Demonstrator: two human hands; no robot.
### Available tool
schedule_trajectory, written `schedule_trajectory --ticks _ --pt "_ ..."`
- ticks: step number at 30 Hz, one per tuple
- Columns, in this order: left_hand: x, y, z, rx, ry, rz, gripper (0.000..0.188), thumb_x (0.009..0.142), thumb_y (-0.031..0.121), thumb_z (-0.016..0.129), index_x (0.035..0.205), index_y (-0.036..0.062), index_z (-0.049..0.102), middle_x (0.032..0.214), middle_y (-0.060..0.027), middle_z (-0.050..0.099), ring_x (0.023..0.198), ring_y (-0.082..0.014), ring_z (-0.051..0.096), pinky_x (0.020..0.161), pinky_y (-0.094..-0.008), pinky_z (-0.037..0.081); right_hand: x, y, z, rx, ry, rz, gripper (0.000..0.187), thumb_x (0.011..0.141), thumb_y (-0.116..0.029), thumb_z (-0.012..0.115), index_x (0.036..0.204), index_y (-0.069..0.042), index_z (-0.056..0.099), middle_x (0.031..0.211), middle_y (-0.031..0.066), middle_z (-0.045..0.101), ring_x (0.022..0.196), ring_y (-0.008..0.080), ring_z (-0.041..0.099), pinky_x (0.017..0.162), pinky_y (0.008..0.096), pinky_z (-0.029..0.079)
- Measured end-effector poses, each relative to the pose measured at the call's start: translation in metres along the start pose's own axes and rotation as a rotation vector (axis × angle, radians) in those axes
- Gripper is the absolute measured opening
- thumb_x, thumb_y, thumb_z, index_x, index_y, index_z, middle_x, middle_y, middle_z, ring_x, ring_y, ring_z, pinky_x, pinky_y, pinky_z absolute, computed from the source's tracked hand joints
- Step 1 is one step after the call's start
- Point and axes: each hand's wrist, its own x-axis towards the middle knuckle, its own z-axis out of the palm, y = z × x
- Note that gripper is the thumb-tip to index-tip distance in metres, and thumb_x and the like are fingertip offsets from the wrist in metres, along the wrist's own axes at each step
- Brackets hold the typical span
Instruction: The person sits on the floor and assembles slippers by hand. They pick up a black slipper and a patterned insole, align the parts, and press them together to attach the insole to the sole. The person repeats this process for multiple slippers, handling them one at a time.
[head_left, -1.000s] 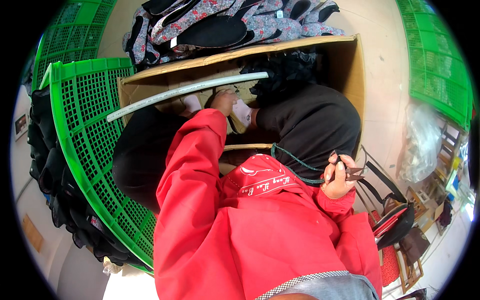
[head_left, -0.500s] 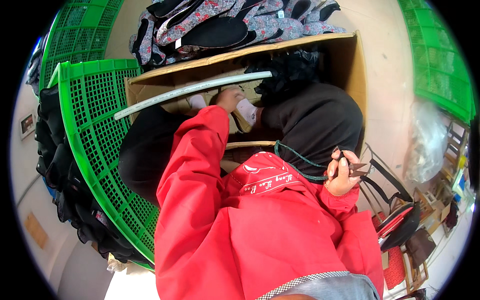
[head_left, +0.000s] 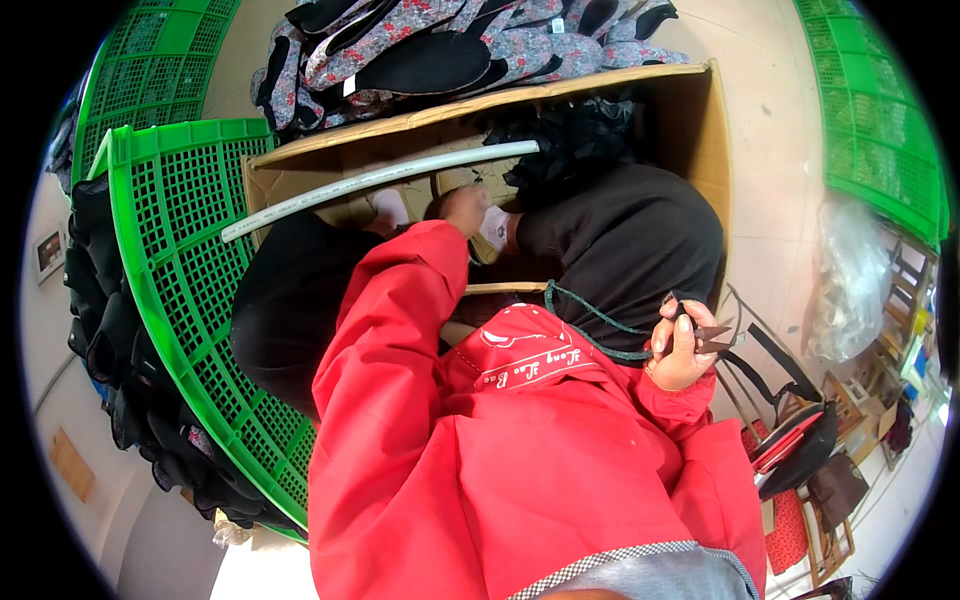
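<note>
My right hand (head_left: 676, 362) is closed around dark thread snips (head_left: 712, 340), whose blades point to the right. A green cord (head_left: 592, 322) runs from beside that hand across my lap. My left hand (head_left: 464, 210) reaches down into an open cardboard box (head_left: 695, 115), next to the white sock (head_left: 495, 229) on my foot. Its fingers are smeared by motion, and whether they hold anything does not show. Beyond it, a pale plastic tube (head_left: 385, 180) lies across the box opening. Crumpled black fabric pieces (head_left: 570, 145) fill the box's far right part.
A green mesh crate (head_left: 190, 220) stands close at my left, with black fabric pieces (head_left: 105, 320) on its outer side. Floral padded pieces (head_left: 430, 60) are heaped beyond the box. At right are another green crate (head_left: 875, 120), a clear plastic bag (head_left: 850, 285) and a black-strapped bag (head_left: 800, 440).
My left hand has shifted slightly right and down, closer to the sock. My right hand keeps its grip on the snips, almost unmoved. The whole view has shifted a little.
</note>
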Motion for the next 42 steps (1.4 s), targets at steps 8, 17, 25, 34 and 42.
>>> schedule_trajectory --ticks 8,17,25,34,42 --pt "-0.003 0.1 0.042 0.159 0.186 -0.201 0.06 0.091 0.029 0.057 0.136 -0.0065 0.039 0.135 -0.0302 0.045 0.129 -0.0456 0.037 0.108 -0.045 0.032 0.002 -0.003 0.002 -0.023 0.005 0.024 0.018 0.094 -0.004 0.054 0.112 -0.002 0.056 0.093 0.0192 0.064 0.046 0.0099 0.047 0.041 0.0202 0.038" --pt "0.01 0.106 0.061 -0.492 -0.071 -0.085 0.048 0.099 0.038 0.044 0.114 -0.004 0.062 0.119 -0.0218 0.062 0.115 -0.0347 0.055 0.101 -0.0394 0.04 0.003 -0.002 0.006 -0.026 0.005 0.007 0.018 0.094 -0.004 0.054 0.112 -0.002 0.056 0.093 0.0189 0.063 0.045 0.0097 0.047 0.04 0.0197 0.037" --pt "-0.006 0.101 -0.022 0.0 -0.089 -0.81 0.053 0.093 0.045 0.048 0.114 -0.0006 0.064 0.115 -0.0215 0.064 0.111 -0.0351 0.059 0.094 -0.0409 0.046 -0.001 -0.003 0.006 -0.064 0.032 -0.012 0.02 0.094 -0.003 0.052 0.113 -0.002 0.056 0.09 0.0176 0.063 0.045 0.0099 0.047 0.039 0.0199 0.037" --pt "-0.005 0.106 0.009 0.08 0.104 -0.316 0.053 0.097 0.041 0.041 0.123 -0.0019 0.059 0.122 -0.0283 0.057 0.124 -0.0421 0.047 0.106 -0.04 0.036 -0.004 -0.002 0.005 -0.07 0.02 -0.046 0.019 0.094 -0.003 0.052 0.112 0.0 0.056 0.092 0.0178 0.063 0.046 0.0094 0.047 0.038 0.0199 0.036" --pt "0.015 0.113 -0.015 -0.463 -0.485 -0.386 0.058 0.094 0.045 0.05 0.135 0.0047 0.05 0.139 -0.0183 0.048 0.128 -0.0295 0.045 0.109 -0.0394 0.03 -0.004 0.002 0.005 -0.033 -0.012 -0.087 0.019 0.093 -0.002 0.052 0.112 -0.001 0.056 0.092 0.0181 0.063 0.047 0.0095 0.048 0.039 0.0198 0.036"
